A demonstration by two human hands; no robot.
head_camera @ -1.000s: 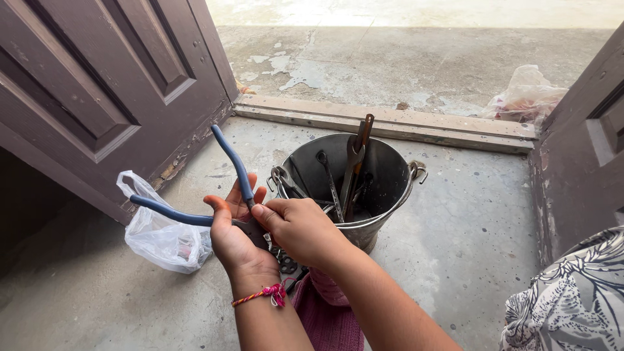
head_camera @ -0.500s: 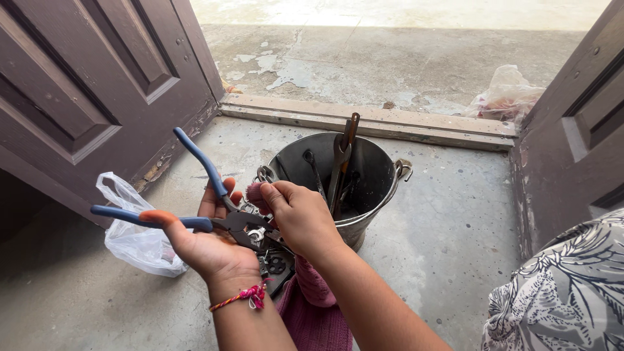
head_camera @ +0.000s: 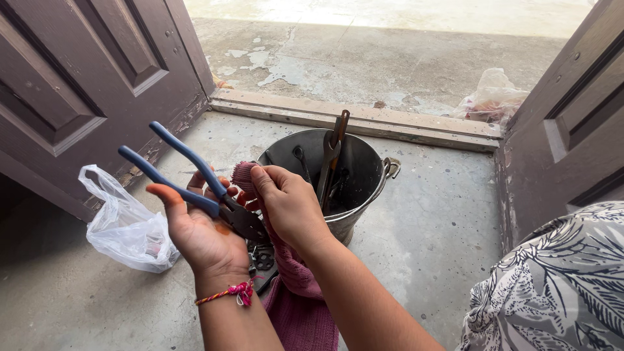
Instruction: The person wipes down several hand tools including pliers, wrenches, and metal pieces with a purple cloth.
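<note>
Left hand [head_camera: 201,237] cradles blue-handled pliers [head_camera: 214,198], palm open; right hand [head_camera: 289,208] pinches maroon cloth [head_camera: 286,266].

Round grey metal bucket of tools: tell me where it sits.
The round grey metal bucket stands on the concrete floor mid-view, just beyond the right hand.

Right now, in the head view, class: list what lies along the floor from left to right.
White plastic bag → left hand with blue-handled pliers → metal bucket of tools → clear bag outside the threshold.
</note>
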